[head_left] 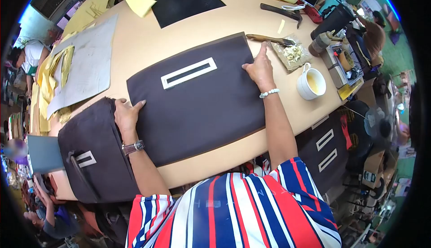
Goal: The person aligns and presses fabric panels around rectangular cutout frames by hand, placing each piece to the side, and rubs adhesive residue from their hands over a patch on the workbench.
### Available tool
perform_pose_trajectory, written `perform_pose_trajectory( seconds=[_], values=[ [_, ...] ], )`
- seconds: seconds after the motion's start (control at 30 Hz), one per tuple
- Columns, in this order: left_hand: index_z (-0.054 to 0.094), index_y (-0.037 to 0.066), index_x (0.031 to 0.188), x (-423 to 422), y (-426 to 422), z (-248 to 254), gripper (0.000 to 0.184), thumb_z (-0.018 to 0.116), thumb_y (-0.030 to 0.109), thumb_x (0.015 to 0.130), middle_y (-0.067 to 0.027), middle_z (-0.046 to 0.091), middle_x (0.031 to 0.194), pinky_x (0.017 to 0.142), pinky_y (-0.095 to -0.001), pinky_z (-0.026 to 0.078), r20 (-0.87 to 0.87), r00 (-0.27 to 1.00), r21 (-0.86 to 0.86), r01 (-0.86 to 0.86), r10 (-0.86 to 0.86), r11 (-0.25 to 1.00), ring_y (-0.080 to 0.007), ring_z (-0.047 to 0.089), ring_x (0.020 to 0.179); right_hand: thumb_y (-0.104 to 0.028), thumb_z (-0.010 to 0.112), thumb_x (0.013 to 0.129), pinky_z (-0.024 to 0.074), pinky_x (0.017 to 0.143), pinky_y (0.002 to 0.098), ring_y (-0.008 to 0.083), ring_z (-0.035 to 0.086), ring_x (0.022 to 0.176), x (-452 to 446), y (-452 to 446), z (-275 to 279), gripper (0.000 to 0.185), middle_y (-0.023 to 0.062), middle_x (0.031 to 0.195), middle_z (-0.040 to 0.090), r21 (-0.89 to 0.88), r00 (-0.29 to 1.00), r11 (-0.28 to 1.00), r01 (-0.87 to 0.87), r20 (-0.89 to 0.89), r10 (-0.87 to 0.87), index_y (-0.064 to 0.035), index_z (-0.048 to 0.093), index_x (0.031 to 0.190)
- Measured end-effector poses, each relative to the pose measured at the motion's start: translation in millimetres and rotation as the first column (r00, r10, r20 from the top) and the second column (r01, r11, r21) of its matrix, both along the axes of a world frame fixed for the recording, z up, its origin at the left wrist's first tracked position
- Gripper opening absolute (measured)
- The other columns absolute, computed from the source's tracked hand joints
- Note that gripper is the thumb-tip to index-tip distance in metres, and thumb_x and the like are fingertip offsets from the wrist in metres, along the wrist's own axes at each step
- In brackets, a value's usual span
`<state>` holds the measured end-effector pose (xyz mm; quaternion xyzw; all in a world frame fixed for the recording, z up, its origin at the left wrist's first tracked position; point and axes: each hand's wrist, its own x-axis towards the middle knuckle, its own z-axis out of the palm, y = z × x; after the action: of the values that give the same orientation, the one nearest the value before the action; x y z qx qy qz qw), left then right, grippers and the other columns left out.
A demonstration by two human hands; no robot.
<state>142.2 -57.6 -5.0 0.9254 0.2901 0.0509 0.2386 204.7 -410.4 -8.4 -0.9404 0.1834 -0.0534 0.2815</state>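
Note:
A dark brown-black fabric panel lies flat in front of me, with a cream-framed rectangular slot near its far edge. My left hand grips the panel's left edge, thumb on top. At the opposite edge, my right hand pinches the panel near its far right corner, the fingers partly hidden. Close beside my left hand is a stack of similar dark panels, the top one bearing a smaller cream-framed slot.
Right of the panel are a brush, a white cup of yellowish liquid and a hammer. A grey sheet and yellow paper pieces lie left. A black cut piece lies beyond. Other people work nearby.

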Motion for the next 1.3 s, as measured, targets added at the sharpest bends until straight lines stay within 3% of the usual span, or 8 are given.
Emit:
perform_pose_trajectory(
  seconds=[0.3, 0.43, 0.63, 0.73, 0.97, 1.1, 1.23, 1.3],
  values=[
    [0.062, -0.005, 0.092, 8, 7, 4, 0.049, 0.078, 0.031, 0.062, -0.0180, 0.067, 0.080, 0.071, -0.0347, 0.049, -0.063, 0.994, -0.175, 0.082, -0.095, 0.981, -0.0283, 0.066, 0.074, -0.016, 0.060, 0.078, 0.0486, 0.076, 0.0438, 0.0400, 0.061, 0.084, 33, 3, -7, 0.077, 0.0266, 0.088, 0.062, 0.018, 0.989, 0.999, -0.037, 0.144, 0.034, 0.0009, 0.016, 0.138],
    [0.061, -0.006, 0.097, 12, -6, 8, 0.050, 0.076, 0.030, 0.065, -0.0210, 0.066, 0.091, 0.076, -0.0362, 0.048, -0.065, 0.997, 0.032, 0.052, -0.050, 0.998, -0.0303, 0.064, 0.084, -0.013, 0.057, 0.079, 0.0482, 0.072, 0.0453, 0.0390, 0.061, 0.077, 39, 8, -17, 0.073, 0.0242, 0.079, 0.062, -0.009, 0.974, 0.999, -0.046, 0.222, 0.047, 0.0009, 0.017, 0.138],
    [0.046, -0.005, 0.123, 22, 5, -15, 0.062, 0.073, 0.013, 0.070, -0.0209, 0.062, 0.106, 0.084, -0.0349, 0.046, 0.114, 0.993, -0.177, 0.050, -0.030, 0.983, -0.0283, 0.062, 0.095, -0.016, 0.060, 0.078, 0.0472, 0.066, 0.0444, 0.0383, 0.061, 0.072, 31, 11, -25, 0.070, 0.0233, 0.076, 0.062, 0.050, 0.959, 0.999, 0.019, 0.283, -0.032, -0.0015, 0.025, 0.137],
    [0.033, 0.000, 0.136, 27, 9, -22, 0.069, 0.064, -0.003, 0.074, -0.0165, 0.052, 0.124, 0.088, -0.0315, 0.043, 0.533, 0.838, -0.557, 0.450, -0.115, 0.698, -0.0228, 0.055, 0.105, -0.016, 0.058, 0.079, 0.0475, 0.066, 0.0456, 0.0377, 0.061, 0.071, 36, 3, -20, 0.067, 0.0216, 0.075, 0.062, 0.144, 0.963, 0.990, -0.011, 0.267, -0.028, -0.0014, 0.025, 0.136],
    [0.027, -0.003, 0.138, 29, 28, -19, 0.070, 0.054, -0.005, 0.074, -0.0185, 0.043, 0.130, 0.099, -0.0300, 0.034, 0.462, 0.879, -0.640, 0.420, -0.114, 0.644, -0.0214, 0.047, 0.113, -0.010, 0.062, 0.076, 0.0482, 0.071, 0.0386, 0.0354, 0.061, 0.077, 27, -4, 0, 0.025, 0.0213, 0.083, 0.063, 0.338, 0.885, 0.936, -0.102, 0.461, -0.070, 0.0056, 0.059, 0.095],
    [0.032, 0.003, 0.135, 24, 13, 10, 0.059, 0.056, -0.002, 0.081, -0.0168, 0.049, 0.122, 0.099, -0.0300, 0.034, 0.601, 0.798, -0.720, 0.558, -0.031, 0.413, -0.0219, 0.050, 0.108, 0.000, 0.057, 0.076, 0.0471, 0.067, 0.0411, 0.0401, 0.059, 0.074, -4, -6, 48, 0.052, 0.0254, 0.078, 0.059, 0.429, 0.632, 0.814, -0.391, 0.768, -0.100, 0.0068, 0.039, 0.124],
    [0.050, 0.000, 0.115, 31, 69, 14, 0.031, 0.055, 0.000, 0.084, -0.0122, 0.055, 0.112, 0.096, -0.0274, 0.036, 0.692, 0.720, -0.542, 0.564, -0.049, 0.623, -0.0172, 0.053, 0.102, -0.003, 0.060, 0.079, 0.0382, 0.090, 0.0334, 0.0321, 0.050, 0.105, -30, -25, 68, 0.042, 0.0227, 0.118, 0.046, 0.511, 0.713, 0.781, -0.359, 0.690, -0.124, 0.0071, 0.046, 0.117],
    [0.054, -0.001, 0.111, 20, 70, 24, 0.027, 0.050, -0.001, 0.084, -0.0137, 0.057, 0.107, 0.092, -0.0305, 0.042, 0.708, 0.705, -0.619, 0.651, -0.047, 0.439, -0.0195, 0.055, 0.100, -0.004, 0.060, 0.080, 0.0380, 0.092, 0.0304, 0.0256, 0.048, 0.109, -48, -43, 67, 0.046, 0.0201, 0.120, 0.047, 0.598, 0.725, 0.718, -0.357, 0.662, -0.190, 0.0065, 0.041, 0.121]
  ],
)
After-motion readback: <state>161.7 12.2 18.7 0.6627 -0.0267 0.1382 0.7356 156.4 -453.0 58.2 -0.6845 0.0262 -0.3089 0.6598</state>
